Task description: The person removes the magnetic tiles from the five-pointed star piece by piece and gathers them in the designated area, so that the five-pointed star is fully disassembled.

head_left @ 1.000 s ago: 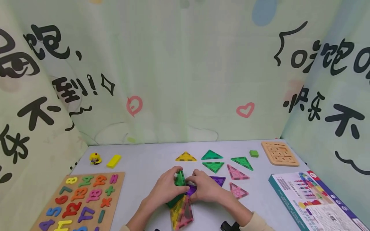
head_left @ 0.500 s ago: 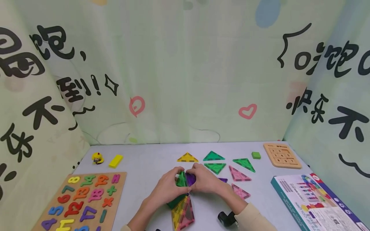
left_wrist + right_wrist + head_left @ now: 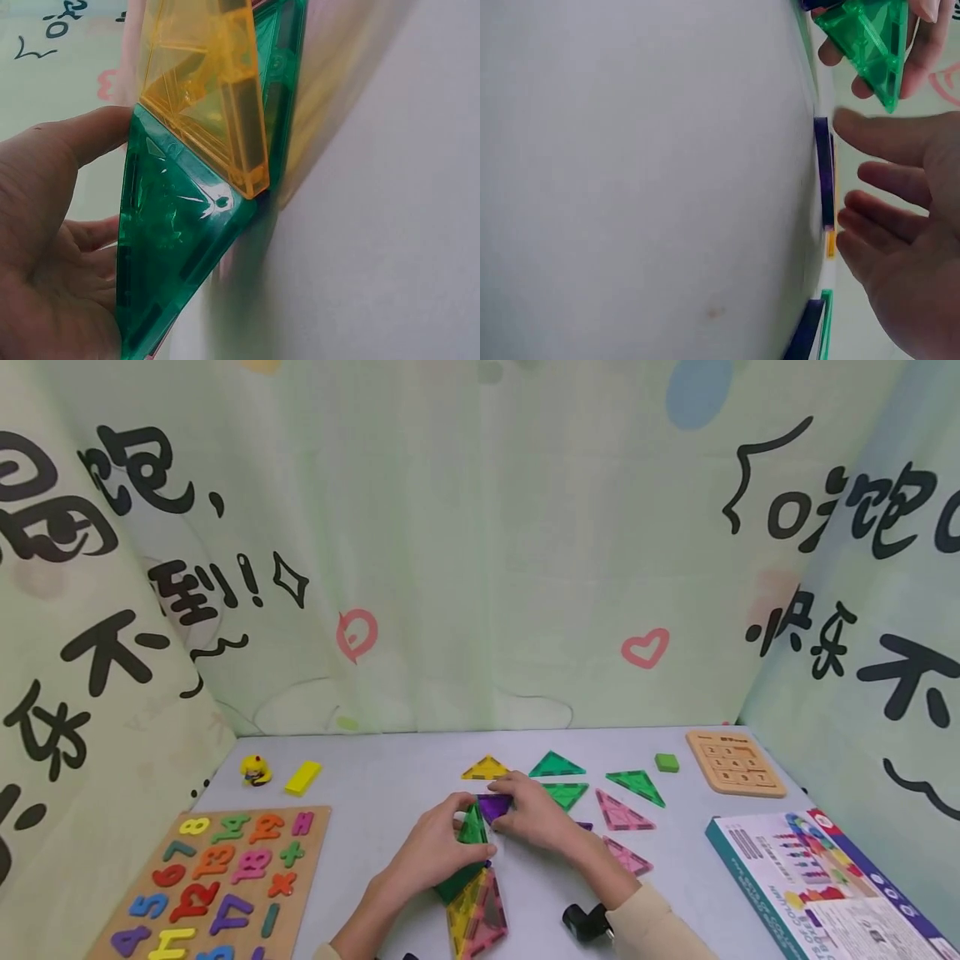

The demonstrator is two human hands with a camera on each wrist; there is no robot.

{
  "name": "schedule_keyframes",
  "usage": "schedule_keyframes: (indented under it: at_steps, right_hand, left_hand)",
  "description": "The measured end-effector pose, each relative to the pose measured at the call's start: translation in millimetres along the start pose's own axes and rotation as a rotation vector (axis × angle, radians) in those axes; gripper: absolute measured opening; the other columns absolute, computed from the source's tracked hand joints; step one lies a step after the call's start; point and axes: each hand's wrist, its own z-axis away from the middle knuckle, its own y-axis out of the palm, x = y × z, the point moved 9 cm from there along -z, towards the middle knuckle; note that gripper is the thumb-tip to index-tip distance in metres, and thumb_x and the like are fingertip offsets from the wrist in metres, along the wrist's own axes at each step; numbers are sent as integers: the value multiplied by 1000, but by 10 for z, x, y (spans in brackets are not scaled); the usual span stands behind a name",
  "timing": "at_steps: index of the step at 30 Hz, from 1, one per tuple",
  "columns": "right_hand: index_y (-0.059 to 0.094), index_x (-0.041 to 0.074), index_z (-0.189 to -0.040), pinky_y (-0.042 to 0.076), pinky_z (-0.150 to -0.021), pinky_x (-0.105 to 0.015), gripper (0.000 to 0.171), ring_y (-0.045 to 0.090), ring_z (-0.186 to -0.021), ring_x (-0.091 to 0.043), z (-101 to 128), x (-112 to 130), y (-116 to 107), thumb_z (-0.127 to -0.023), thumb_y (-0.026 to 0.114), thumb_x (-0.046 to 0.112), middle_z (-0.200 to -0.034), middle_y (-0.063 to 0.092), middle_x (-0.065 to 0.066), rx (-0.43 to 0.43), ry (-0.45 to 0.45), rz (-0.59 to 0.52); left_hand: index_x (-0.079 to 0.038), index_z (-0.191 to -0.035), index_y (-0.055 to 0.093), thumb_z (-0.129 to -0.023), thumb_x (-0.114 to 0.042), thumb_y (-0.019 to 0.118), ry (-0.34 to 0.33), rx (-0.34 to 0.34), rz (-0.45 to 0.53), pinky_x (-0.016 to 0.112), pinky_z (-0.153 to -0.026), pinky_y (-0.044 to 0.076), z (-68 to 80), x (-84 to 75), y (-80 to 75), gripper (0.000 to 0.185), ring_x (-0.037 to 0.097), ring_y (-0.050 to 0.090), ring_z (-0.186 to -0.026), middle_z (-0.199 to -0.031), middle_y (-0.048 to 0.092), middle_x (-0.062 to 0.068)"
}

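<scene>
My left hand [image 3: 429, 847] holds a green triangular magnetic tile [image 3: 472, 827], part of a small built shape; thumb and fingers lie along the edge of a green tile [image 3: 169, 232] in the left wrist view. Toward me the shape continues with a yellow tile [image 3: 463, 912] and a pink tile [image 3: 489, 920]. A purple triangular tile [image 3: 493, 807] lies flat on the table just beyond, seen edge-on in the right wrist view. Over it hovers my right hand [image 3: 538, 817], its fingers loosely spread and the thumb tip close to the tile's end.
Loose triangles, among them a yellow one [image 3: 485, 767], a green one [image 3: 557, 764] and a pink one [image 3: 624, 811], lie beyond and right. A number board [image 3: 315, 860] stands left, a box [image 3: 825, 877] right. A black object [image 3: 585, 923] sits by the right sleeve.
My right hand has moved the purple tile away from the built shape, farther up the table, and its fingers have loosened from it. The left hand keeps its hold on the green tile.
</scene>
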Motion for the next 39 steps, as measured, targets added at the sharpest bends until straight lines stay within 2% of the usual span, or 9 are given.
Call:
schedule_keyframes:
  at_steps: [3, 5, 7, 11, 15, 23, 30, 34, 39]
  right_hand:
    - [68, 4, -122, 56, -91, -43, 34, 63, -110, -27, 70, 45, -82, -88, 72, 10, -121, 66, -11, -67, 39, -69]
    - [72, 5, -113, 58, -83, -38, 23, 65, -99, -22, 116, 67, -100, -91, 69, 13, -110, 70, -8, -81, 79, -157]
    - [74, 6, -104, 56, -73, -32, 18, 64, -84, -18, 154, 86, -60, -93, 68, 20, -97, 72, -4, -50, 127, -282]
    - [70, 5, -89, 45, -59, -26, 24, 53, -63, -13, 208, 117, 123, -91, 71, 29, -72, 63, 1, 64, 219, -461]
    - [63, 6, -79, 39, -54, -25, 24, 47, -56, -11, 237, 134, 229, -88, 74, 26, -61, 54, 4, 94, 264, -526]
    - [60, 4, -77, 43, -55, -25, 20, 47, -55, -12, 275, 68, 178, -88, 71, 17, -58, 51, 3, 12, 291, -612]
    - [69, 2, -86, 42, -56, -27, 14, 47, -60, -13, 431, -27, -84, -88, 74, 14, -64, 53, 1, -97, 338, -456]
    - [69, 1, -98, 45, -57, -27, 17, 51, -59, -12, 554, -65, -107, -85, 76, 10, -66, 60, -1, -66, 335, -391]
    - [73, 1, -101, 45, -60, -25, 16, 53, -67, -12, 614, -41, -61, -85, 72, 3, -75, 65, -2, -4, 229, -303]
  left_hand:
    - [-17, -134, 51, -78, -45, 82, -8, 4, 8, 44, -86, 57, -5, 11, 10, 70, 27, 64, -113, -138, 59, 6]
    - [-18, -134, 51, -78, -45, 82, -16, 2, 14, 43, -86, 58, -5, 21, 12, 69, 26, 64, -113, -137, 59, 5]
    - [-19, -133, 52, -77, -46, 83, -20, -2, 21, 41, -84, 58, -9, 34, 14, 69, 25, 64, -112, -136, 59, 4]
    - [-19, -130, 52, -76, -48, 83, -16, -3, 42, 38, -81, 59, -8, 42, 12, 70, 22, 65, -109, -134, 59, 4]
    - [-19, -130, 52, -74, -52, 83, -10, 0, 49, 36, -80, 59, -4, 41, 13, 72, 20, 65, -108, -133, 60, 4]
    - [-17, -135, 49, -76, -48, 83, 15, 18, 32, 43, -87, 58, 13, 3, 14, 76, 27, 64, -113, -137, 58, 7]
    - [-16, -133, 50, -79, -47, 81, -9, 57, 35, 46, -90, 57, 12, 47, 14, 70, 25, 65, -111, -126, 63, 6]
    - [-15, -126, 57, -80, -46, 80, -7, 64, 8, 47, -91, 56, 28, 71, -18, 60, 24, 65, -108, -117, 67, 6]
    - [-14, -120, 60, -82, -46, 79, -3, 83, -7, 47, -91, 55, 22, 67, -15, 53, 23, 64, -104, -112, 67, 6]
